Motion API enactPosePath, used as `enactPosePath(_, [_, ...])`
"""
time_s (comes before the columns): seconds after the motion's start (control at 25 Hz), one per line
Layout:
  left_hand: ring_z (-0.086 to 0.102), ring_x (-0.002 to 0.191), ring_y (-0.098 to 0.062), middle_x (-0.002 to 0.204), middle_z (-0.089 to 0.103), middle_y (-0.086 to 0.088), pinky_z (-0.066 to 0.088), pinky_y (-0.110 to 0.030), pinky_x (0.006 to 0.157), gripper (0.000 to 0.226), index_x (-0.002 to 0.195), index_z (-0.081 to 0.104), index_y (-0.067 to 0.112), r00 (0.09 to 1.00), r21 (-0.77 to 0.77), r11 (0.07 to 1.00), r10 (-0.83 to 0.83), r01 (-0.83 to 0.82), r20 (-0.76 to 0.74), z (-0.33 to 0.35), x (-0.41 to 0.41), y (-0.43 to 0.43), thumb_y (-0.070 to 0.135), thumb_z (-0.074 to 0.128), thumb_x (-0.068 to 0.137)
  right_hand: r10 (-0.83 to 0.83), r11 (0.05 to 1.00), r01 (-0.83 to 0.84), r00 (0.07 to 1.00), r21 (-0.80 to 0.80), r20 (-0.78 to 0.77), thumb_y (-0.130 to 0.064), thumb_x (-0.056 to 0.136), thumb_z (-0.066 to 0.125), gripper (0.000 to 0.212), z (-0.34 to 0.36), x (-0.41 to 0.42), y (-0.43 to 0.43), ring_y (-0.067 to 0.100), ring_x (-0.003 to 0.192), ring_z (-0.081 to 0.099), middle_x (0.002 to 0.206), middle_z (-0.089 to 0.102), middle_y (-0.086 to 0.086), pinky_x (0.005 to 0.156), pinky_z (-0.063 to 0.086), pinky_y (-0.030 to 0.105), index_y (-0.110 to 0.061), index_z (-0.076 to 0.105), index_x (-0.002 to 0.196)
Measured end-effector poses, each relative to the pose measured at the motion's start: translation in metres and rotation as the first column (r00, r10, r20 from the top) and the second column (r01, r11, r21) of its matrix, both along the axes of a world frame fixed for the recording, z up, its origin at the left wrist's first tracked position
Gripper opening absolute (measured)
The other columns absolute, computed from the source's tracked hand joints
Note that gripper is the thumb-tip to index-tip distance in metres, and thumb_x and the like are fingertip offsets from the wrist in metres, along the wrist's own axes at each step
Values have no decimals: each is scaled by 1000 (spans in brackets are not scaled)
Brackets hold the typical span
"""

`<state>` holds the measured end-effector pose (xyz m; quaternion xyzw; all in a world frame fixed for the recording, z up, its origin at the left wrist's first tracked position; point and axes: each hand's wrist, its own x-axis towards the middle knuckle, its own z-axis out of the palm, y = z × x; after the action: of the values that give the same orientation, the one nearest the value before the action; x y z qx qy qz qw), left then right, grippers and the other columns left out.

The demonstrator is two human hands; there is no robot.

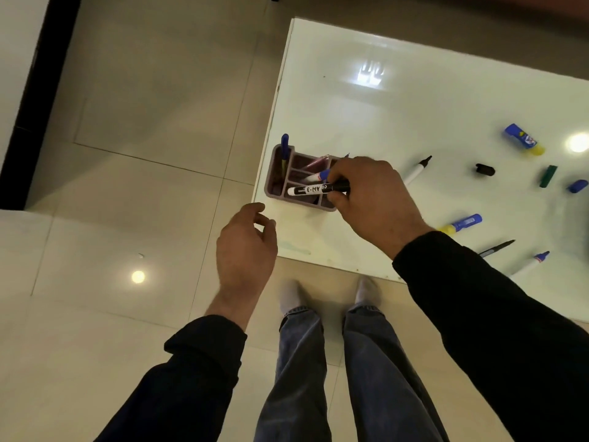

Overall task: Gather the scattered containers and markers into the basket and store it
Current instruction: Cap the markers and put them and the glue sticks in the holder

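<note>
So, the right hand (373, 199) was curled round a white marker with a black cap (314, 189), pinching it at the capped end. The barrel lay across the front compartments of the mauve plastic divided basket (270, 181). That basket sat right under that hand's fingertips, at the near left corner of the glossy white surface (398, 106). Just past the fingertips a second white marker with a blue cap (315, 177) leaned in a middle compartment; couldn't tell if the fingers touched it too. On the far side of the basket from the hand, a blue-capped marker (284, 145) stood upright in the end compartment.

The left hand (247, 247) hovered near the basket's front corner, just off the surface edge, fingers loosely curled and holding nothing.

Out to the right of the right hand, well apart from the basket, stuff lay scattered. An uncapped white marker with a black tip (416, 170) was nearest the knuckles. Beyond it came a loose black cap (485, 170), a dark green piece (548, 176) that was a cap or a stub, hard to say, and a blue cap (577, 186). Farther off lay a blue tube with a yellow end (522, 139). Close to the right wrist lay another blue-and-yellow tube (462, 224). Beside the black sleeve (478, 314) were a thin black pen (497, 248) and a white marker with a blue tip (530, 263).
</note>
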<state>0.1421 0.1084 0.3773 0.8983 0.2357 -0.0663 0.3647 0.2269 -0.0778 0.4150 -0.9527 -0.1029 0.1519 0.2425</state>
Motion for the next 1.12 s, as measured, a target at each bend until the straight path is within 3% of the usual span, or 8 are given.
enactPosePath(0.2, [57,66,1,97,69,9,41,-15,69,28,121,62,20,997,-1,997,-73,73,-39,-11,-11,-3,21,60,93,56,986,-58,998,-157,-14,-14,96,55,16,-28,-9,22,28,87,60,103,64,10,71,40,32,-11,62,111])
enactPosePath(0.36, [57,67,0,98,69,10,42,-14,71,28,121,63,20,987,-3,991,-136,136,-86,-18,-18,-20,21,60,94,-24,994,22,1000,-111,-18,-19,99,55,21,-41,-13,25,28,92,63,108,67,11,82,51,37,-14,61,119])
enactPosePath(0.52, [59,70,-2,102,70,9,42,-11,69,27,121,63,20,969,-12,975,-223,223,-107,-23,-23,-47,22,60,94,-160,987,160,987,-8,0,-20,96,58,25,-36,-28,-12,22,88,62,102,67,5,77,49,32,-17,61,121])
enactPosePath(0.68, [60,98,-13,116,62,7,51,-29,84,34,127,57,21,881,-66,897,-442,437,-170,-34,-21,-94,22,59,93,-467,884,466,880,-31,-89,-20,92,63,27,-49,-67,-118,20,90,66,105,70,3,79,43,26,-15,64,118])
enactPosePath(0.84, [36,133,-22,146,38,-3,38,-33,105,51,140,43,17,717,80,719,-665,691,-208,-56,-22,-142,27,61,92,-621,782,605,777,-151,-102,-21,93,65,34,-69,-100,-201,23,96,65,114,66,5,84,47,29,-16,61,126])
enactPosePath(0.96, [9,149,-29,162,10,-10,21,-42,119,82,152,23,15,627,182,601,-725,778,-286,-73,-22,-162,42,66,88,-487,856,477,873,-200,1,-10,89,66,43,-89,-91,-231,29,113,54,131,54,9,90,50,39,-18,60,131])
enactPosePath(1.04, [-7,150,-31,163,-7,-14,11,-49,121,96,156,9,14,551,240,496,-762,835,-341,-82,-22,-163,51,64,86,-219,934,222,975,-281,40,-2,82,68,48,-105,-79,-241,34,118,50,134,54,13,88,50,44,-19,65,127])
enactPosePath(1.12, [-21,147,-30,161,-23,-11,4,-50,121,101,155,-5,16,490,243,426,-765,872,-417,-89,-22,-158,54,61,88,10,928,3,999,-373,33,2,79,68,45,-122,-67,-247,36,114,53,127,59,14,82,50,44,-19,72,118])
